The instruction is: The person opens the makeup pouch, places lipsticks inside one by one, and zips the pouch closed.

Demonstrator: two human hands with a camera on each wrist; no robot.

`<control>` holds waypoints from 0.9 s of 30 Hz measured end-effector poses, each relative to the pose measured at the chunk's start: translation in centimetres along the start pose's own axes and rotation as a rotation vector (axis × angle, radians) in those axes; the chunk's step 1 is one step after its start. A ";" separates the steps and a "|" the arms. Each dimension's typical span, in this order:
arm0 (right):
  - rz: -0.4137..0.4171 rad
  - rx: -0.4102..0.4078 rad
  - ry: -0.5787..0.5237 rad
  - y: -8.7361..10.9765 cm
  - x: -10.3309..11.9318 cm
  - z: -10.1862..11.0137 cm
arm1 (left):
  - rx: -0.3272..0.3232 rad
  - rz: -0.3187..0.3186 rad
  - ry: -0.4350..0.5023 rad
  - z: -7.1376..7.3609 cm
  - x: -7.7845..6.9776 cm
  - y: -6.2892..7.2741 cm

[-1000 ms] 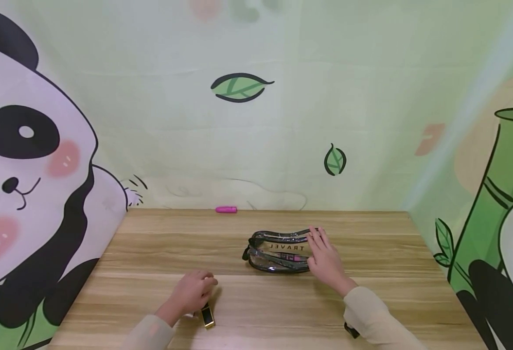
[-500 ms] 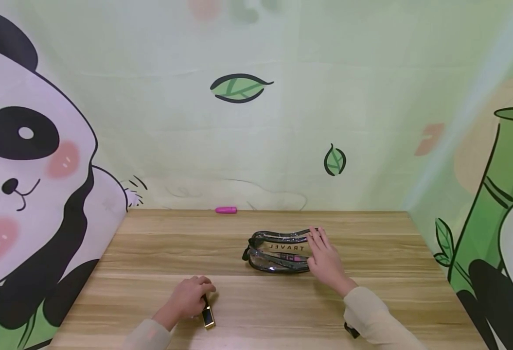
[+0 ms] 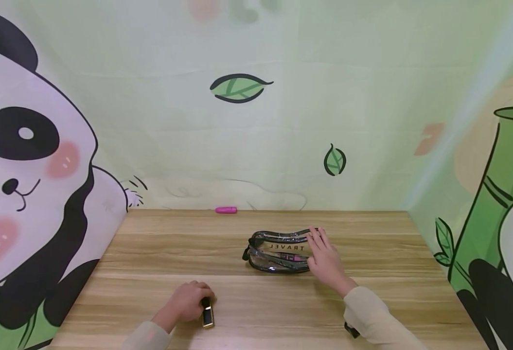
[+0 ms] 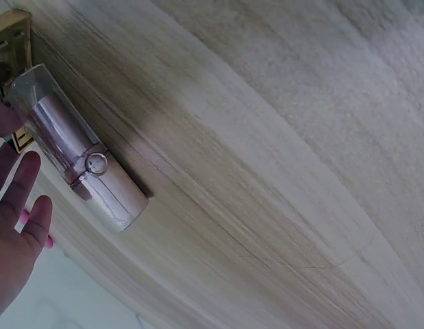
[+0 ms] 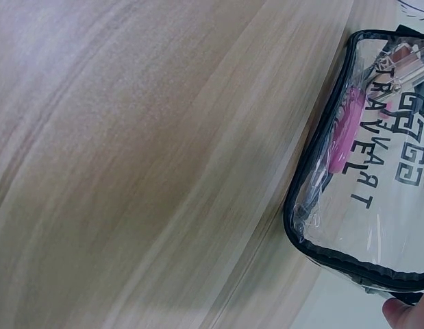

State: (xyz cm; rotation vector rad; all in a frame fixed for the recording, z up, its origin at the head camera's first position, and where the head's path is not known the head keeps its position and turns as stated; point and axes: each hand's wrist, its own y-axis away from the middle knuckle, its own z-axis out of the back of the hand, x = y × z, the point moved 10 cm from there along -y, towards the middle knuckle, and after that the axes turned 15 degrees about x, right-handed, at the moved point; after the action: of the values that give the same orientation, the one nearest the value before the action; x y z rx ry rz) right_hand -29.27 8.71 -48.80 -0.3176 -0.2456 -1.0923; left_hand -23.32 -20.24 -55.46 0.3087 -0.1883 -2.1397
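Note:
My left hand (image 3: 189, 300) is low over the table, its thumb and fingertips pinching the upper end of a black lipstick tube with gold trim (image 3: 207, 315). In the left wrist view, the tube's gold part (image 4: 13, 51) shows beside the thumb, and other fingers spread loosely. Right by it lies a pale pink lipstick tube with a clear cap (image 4: 88, 154), hidden from the head view. My right hand (image 3: 326, 260) rests with straight fingers across the right end of a clear, black-edged travel pouch (image 3: 278, 250). A pink tube (image 5: 347, 130) and other small items show through its plastic.
A magenta tube (image 3: 226, 210) lies at the table's back edge against the printed panda backdrop (image 3: 238, 146). A small black item (image 3: 351, 330) shows beside the right sleeve. Wood-grain table top (image 3: 256, 311) lies between the left hand and the pouch.
My left hand has come slightly nearer the front edge, its fingers closing onto the black lipstick tube, which has turned a little. The right hand and pouch have stayed put.

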 end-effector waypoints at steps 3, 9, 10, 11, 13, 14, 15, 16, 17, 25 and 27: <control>-0.024 0.022 0.003 -0.1 -0.2 -0.1 | -0.040 -0.022 -0.015 0.2 -0.3 0.1; -0.079 0.109 0.019 -0.4 -0.8 -0.8 | -0.095 -0.053 -0.054 0.7 -0.8 0.2; -0.082 0.116 0.023 -0.4 -0.8 -0.8 | -0.095 -0.052 -0.060 0.7 -0.9 0.2; -0.081 0.117 0.025 -0.4 -0.7 -0.8 | -0.091 -0.050 -0.061 0.7 -0.9 0.1; -0.079 0.115 0.023 -0.4 -0.7 -0.7 | -0.079 -0.044 -0.069 0.6 -0.9 0.0; -0.075 0.110 0.024 -0.4 -0.6 -0.6 | -0.072 -0.040 -0.072 0.5 -0.8 -0.1; -0.073 0.106 0.023 -0.4 -0.6 -0.6 | -0.068 -0.039 -0.079 0.5 -0.8 -0.1; -0.071 0.103 0.021 -0.4 -0.5 -0.5 | -0.065 -0.040 -0.085 0.4 -0.8 -0.2; -0.069 0.101 0.020 -0.4 -0.5 -0.5 | -0.067 -0.043 -0.090 0.4 -0.9 -0.2; -0.074 0.106 0.020 -0.4 -0.6 -0.6 | -0.091 -0.029 -0.080 0.6 -1.0 -0.3; -0.075 0.111 0.019 -0.4 -0.7 -0.7 | -0.101 -0.021 -0.078 0.8 -1.0 -0.3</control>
State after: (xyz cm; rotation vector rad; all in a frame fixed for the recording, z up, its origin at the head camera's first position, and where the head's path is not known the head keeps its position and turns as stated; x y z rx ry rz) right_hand -29.85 8.86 -49.59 -0.2005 -0.3021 -1.1507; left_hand -23.22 -19.27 -54.63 0.1693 -0.1211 -2.1756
